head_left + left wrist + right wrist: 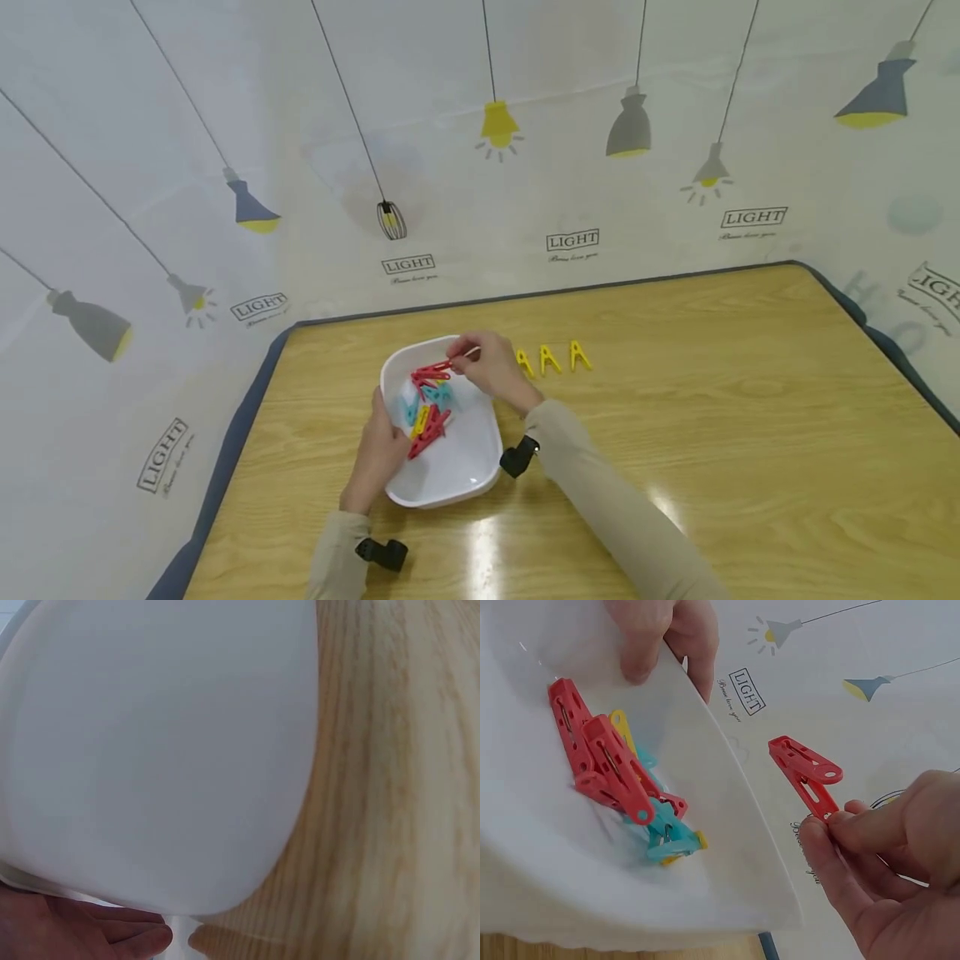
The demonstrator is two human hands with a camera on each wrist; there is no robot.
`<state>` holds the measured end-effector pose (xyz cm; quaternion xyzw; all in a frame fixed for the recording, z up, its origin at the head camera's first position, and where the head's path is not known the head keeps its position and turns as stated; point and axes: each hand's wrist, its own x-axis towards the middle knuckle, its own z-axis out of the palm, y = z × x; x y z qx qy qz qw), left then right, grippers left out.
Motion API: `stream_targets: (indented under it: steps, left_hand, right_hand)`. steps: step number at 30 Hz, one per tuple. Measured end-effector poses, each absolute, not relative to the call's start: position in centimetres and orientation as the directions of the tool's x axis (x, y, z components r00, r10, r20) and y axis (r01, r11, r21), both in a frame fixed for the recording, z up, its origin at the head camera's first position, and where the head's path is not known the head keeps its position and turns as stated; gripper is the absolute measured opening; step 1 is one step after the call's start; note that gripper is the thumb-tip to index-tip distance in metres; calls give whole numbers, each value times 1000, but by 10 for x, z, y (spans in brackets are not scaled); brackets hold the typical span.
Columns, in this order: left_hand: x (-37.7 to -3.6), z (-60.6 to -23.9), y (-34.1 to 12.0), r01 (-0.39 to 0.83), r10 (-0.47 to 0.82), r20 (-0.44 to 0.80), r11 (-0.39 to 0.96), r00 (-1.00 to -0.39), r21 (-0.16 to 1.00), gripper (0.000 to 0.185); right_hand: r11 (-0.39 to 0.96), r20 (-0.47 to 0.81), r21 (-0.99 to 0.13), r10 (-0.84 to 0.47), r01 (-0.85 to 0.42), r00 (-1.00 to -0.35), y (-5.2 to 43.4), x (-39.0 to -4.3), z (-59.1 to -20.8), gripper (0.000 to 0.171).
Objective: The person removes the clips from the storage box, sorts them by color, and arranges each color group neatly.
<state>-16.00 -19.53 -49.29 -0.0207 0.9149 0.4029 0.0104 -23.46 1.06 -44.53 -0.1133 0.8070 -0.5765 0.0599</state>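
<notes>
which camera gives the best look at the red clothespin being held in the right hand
The right wrist view: the red clothespin fills the frame, pinched by the right hand beside the white bowl. The head view shows it small above the bowl. The left wrist view shows only the bowl's outside.

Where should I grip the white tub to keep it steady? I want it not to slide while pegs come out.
Grip the white tub at its left rim, from the outer side, as the left hand does. The rim forms a lip, and that side is away from the right hand lifting a red peg.
</notes>
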Motion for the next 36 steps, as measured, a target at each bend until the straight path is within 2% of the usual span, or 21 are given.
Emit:
stream_targets:
  steps: [17,29,36]
  left_hand:
    - [-158,-490,-200,-164,-72,-155,651,-985,741,80]
    - [-162,-489,-194,-132,-53,-130,673,-990,728,80]
    - [-163,-491,-192,-138,-47,-142,660,-989,739,81]
  right_hand:
    - [211,101,-970,-104,-121,-989,60,-219,-463,9]
    - [286,125,-949,-57,-136,-991,110,-190,-477,7]
    - [300,133,-941,-103,-159,-986,132,-169,-489,8]
